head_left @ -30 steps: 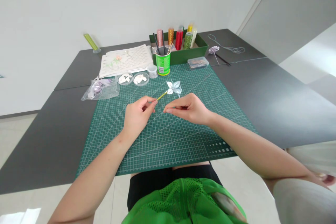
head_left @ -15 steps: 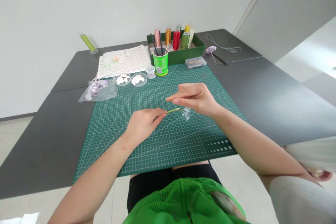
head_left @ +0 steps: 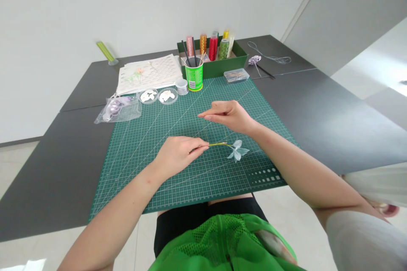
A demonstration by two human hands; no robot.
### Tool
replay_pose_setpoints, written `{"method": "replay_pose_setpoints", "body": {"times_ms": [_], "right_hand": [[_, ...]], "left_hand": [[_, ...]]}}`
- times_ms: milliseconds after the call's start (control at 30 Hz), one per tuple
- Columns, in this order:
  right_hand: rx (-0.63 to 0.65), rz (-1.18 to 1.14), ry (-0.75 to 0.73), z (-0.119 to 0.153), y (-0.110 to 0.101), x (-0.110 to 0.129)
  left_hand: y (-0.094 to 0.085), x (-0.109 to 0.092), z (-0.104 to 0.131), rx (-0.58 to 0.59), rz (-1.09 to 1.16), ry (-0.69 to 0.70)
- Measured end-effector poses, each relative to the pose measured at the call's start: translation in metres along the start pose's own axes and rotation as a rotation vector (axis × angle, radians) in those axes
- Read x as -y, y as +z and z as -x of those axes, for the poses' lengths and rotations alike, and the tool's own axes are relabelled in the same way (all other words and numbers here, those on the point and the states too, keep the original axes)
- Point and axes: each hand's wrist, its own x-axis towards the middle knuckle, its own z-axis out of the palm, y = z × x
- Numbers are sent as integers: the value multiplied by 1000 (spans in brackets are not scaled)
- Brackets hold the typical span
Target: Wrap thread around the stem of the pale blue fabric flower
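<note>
Standing at the far edge of the green cutting mat (head_left: 165, 165), a green tray (head_left: 237, 57) contains upright thread spools (head_left: 213, 47); about five can be counted, in pink, orange, red, green and yellow, though overlap makes the count uncertain. One green cup (head_left: 194, 77), just in front of the tray, contains several dark rods and thin sticks. Two round clear dishes (head_left: 158, 95) sit side by side left of the cup, each containing pale petal-like pieces; one small clear jar (head_left: 182, 87) stands between the dishes and the cup. One clear plastic bag (head_left: 118, 109) with purple contents lies at the left mat edge. One clear lidded box (head_left: 236, 76) lies right of the cup; its contents are too small to identify. The left hand (head_left: 176, 156) is closed in a pinch, thumb and fingertips gripping the end of a thin yellow-green stem (head_left: 218, 144). The stem runs to the right, low over the mat, ending in one pale blue flower (head_left: 237, 150). The right hand (head_left: 229, 115), above and behind the stem, has fingertips drawn together in a pinch; what it grips cannot be determined
</note>
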Motion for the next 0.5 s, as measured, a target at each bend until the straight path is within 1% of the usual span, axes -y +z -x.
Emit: {"method": "replay_pose_setpoints", "body": {"times_ms": [100, 200, 267, 400, 500], "right_hand": [[17, 12, 18, -1, 2, -11], [55, 5, 55, -2, 4, -23], [90, -13, 85, -2, 4, -29], [186, -50, 173, 1, 5, -33], [323, -57, 258, 3, 3, -30]], "left_hand": [[-3, -2, -1, 2, 101, -64], [-6, -3, -1, -54, 196, -144], [-8, -3, -1, -123, 257, -195], [-13, -3, -3, -319, 324, -304], [-17, -2, -5, -436, 330, -391]]}}
